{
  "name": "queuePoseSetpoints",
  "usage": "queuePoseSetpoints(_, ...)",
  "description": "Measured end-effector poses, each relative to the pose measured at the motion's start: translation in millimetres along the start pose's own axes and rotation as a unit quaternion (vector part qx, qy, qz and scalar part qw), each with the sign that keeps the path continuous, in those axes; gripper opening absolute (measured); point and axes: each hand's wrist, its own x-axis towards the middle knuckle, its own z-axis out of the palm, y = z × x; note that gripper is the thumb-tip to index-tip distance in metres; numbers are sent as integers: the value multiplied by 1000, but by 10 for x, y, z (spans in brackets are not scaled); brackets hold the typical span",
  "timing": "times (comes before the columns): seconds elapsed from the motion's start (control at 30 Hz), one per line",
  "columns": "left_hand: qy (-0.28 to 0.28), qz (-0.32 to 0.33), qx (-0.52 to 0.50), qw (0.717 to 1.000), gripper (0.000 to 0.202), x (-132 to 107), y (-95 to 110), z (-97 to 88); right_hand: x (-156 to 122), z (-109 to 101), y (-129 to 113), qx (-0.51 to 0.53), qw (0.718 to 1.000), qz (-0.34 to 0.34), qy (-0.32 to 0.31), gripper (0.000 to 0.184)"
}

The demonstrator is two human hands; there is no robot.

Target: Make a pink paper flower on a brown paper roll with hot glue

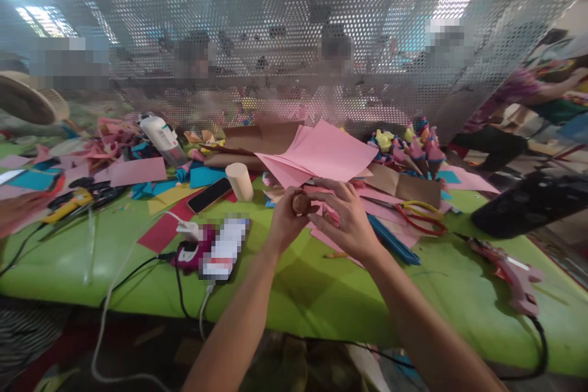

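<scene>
Above the middle of the green table, my left hand (285,220) is closed around a small brown roll (301,203), which shows its round end towards me; the rest is hidden by the fingers. It looks like rolled paper, perhaps a cone. My right hand (346,217) is just to the right, its fingers curved and apart with the tips close to the roll; whether they touch it I cannot tell. Behind both hands lies a stack of pink paper sheets (321,150). Scissors with red and yellow handles (420,217) and a blue strip (392,239) lie right of my right hand.
A pink glue gun (509,269) and a black cylinder (528,205) are at the right. Phones (225,251) (209,195), a purple power strip (190,254) with cables and a cream tube (239,182) stand left. Paper flowers (416,144) sit before a perforated metal screen (275,30).
</scene>
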Motion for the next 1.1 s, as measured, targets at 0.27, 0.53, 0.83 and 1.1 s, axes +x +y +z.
queuePoseSetpoints(0.27, 25, 96, 173, 980, 26, 3, 128, -56, -24, 138, -56, -31, 999, 2, -9, 35)
queuePoseSetpoints(0.53, 22, 56, 118, 991, 23, -33, 141, -49, -53, 216, -98, -49, 998, 9, -37, 37)
queuePoseSetpoints(0.83, 29, 0, -12, 1000, 29, -5, 138, -5, -27, 132, -121, -56, 998, 4, -24, 36)
queuePoseSetpoints(1.1, 10, -13, -6, 1000, 28, -18, 138, -25, -43, 185, -95, -67, 997, 5, -41, 40)
